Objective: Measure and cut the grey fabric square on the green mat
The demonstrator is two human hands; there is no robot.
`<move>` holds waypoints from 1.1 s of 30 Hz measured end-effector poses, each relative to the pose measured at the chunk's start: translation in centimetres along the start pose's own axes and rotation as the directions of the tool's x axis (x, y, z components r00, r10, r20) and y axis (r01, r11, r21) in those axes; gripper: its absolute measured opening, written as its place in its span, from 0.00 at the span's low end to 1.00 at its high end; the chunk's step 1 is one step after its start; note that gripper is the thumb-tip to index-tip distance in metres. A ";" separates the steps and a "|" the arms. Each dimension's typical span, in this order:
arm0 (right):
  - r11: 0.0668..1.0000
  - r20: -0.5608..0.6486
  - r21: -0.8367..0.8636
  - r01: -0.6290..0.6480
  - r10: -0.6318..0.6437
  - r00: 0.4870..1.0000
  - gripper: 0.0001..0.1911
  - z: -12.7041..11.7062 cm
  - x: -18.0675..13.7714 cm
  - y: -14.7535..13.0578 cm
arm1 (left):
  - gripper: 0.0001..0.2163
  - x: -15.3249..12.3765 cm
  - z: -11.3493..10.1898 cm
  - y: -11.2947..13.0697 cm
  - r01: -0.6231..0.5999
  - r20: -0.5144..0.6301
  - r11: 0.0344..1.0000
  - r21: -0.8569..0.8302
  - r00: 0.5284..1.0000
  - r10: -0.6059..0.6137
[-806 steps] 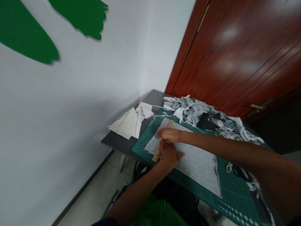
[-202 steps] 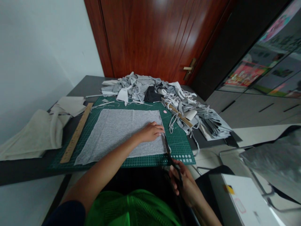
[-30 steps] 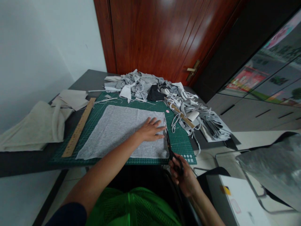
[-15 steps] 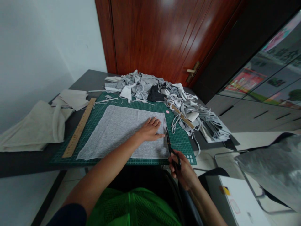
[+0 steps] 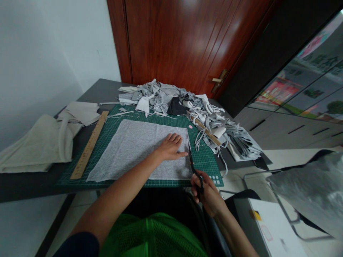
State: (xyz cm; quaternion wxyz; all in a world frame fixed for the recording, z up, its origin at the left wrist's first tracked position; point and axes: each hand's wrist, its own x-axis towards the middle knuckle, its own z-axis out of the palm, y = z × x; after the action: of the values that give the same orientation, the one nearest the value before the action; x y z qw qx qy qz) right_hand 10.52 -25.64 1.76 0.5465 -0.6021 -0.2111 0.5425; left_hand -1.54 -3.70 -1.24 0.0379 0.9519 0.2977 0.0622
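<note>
The mat (image 5: pixel 205 157) is bearing the cloth (image 5: pixel 139 142) and showing between its right edge and scraps (image 5: pixel 158 96); my left hand (image 5: pixel 170 147) is lying flat on the cloth, my right hand (image 5: pixel 207 191) gripping scissors (image 5: pixel 193 167) at that edge.

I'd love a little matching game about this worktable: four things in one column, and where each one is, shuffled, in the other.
Things:
1. Scissors
2. Left hand
3. Pink spot
4. Black scrap

Places:
A. Among the grey and white scraps near the door
B. On the green mat, just off the cloth's far right corner
C. In the right hand
D. Resting on the grey cloth

Right pairs: 1-C, 2-D, 3-B, 4-A
</note>
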 end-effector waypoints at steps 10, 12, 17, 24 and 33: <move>1.000 0.012 0.002 0.028 -0.028 1.000 0.42 -0.1 0.0 0.4 | 0.45 0.1 0.4 -0.2 -0.005 -0.015 1.000 0.005 1.000 0.005; 1.000 0.006 -0.001 0.031 -0.031 1.000 0.42 -0.2 0.0 0.5 | 0.45 0.1 0.5 -0.2 -0.009 -0.020 1.000 -0.005 1.000 0.009; 1.000 -0.015 0.004 0.026 -0.025 1.000 0.44 -0.1 -0.1 0.3 | 0.45 0.0 0.4 -0.2 -0.014 -0.009 1.000 -0.019 1.000 0.014; 0.994 0.007 0.091 -0.054 0.054 0.999 0.39 -0.7 0.6 0.4 | 0.41 0.1 0.6 -0.2 0.026 -0.065 0.999 -0.033 0.997 -0.028; 0.994 0.024 0.091 -0.065 0.063 0.998 0.38 -0.3 2.5 -0.8 | 0.42 0.1 0.8 -0.2 0.094 -0.069 0.995 -0.041 0.993 -0.097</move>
State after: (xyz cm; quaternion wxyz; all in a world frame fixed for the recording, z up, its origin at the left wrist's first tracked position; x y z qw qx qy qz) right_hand 11.85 -23.34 1.38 0.5537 -0.5769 -0.1723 0.5752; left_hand -1.49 -3.51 -2.03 0.0482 0.9328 0.3429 0.0996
